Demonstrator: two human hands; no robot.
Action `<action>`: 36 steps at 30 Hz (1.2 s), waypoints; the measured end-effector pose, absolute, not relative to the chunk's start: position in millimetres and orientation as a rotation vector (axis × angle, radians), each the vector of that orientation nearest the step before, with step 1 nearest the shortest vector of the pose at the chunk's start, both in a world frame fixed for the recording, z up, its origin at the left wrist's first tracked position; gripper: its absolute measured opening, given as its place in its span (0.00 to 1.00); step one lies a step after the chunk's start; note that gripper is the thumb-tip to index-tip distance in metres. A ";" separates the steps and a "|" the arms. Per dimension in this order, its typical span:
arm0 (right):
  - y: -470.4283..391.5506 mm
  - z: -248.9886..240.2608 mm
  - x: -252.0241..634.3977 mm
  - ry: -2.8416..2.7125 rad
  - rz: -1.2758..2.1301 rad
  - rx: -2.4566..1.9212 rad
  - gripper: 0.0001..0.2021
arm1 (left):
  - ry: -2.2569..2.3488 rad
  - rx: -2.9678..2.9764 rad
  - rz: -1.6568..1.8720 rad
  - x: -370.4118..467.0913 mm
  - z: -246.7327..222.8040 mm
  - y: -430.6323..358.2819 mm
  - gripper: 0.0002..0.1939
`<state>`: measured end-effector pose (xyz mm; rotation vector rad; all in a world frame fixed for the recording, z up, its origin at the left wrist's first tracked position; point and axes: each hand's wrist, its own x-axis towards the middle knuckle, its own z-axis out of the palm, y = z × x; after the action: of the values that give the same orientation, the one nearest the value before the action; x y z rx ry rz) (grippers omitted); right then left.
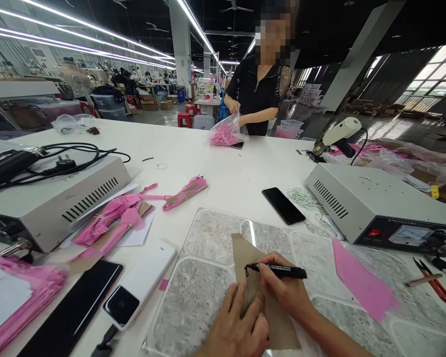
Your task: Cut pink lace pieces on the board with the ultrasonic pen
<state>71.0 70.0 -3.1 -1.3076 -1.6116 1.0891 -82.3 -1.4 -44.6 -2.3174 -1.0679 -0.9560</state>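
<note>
My right hand [282, 282] is closed around a black marker pen [286, 271]. Its tip touches a brown card piece [250, 250], where a small black loop of ink shows. My left hand [241, 322] presses down on the same card with its fingers apart, just below the ink mark. Under the card lies a clear mat with a grey stone pattern [204, 287]. To the right of my right hand, a flat pink fabric piece [360, 282] rests on the mat.
Grey machine boxes stand left [78, 198] and right [386, 198]. Pink fabric bundles [111, 218], a white power bank [148, 277], a black phone [283, 205] and red-handled snips [434, 282] lie around. Across the table, a person holds a plastic bag of pink pieces [225, 134].
</note>
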 end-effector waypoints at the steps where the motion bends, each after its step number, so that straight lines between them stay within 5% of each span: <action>1: 70.5 -3.7 72.6 -1.593 1.084 -1.312 0.16 | -1.069 -2.318 -0.953 -82.3 -44.7 -1.2 0.15; 36: 64.5 -4.3 80.2 -1.703 0.976 -1.276 0.12 | -1.066 -2.317 -0.946 -81.7 -46.1 -1.3 0.13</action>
<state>80.2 64.5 -4.3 -1.2758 -1.7029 0.9755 -81.7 -1.3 -46.1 -2.3171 -1.0659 -0.9460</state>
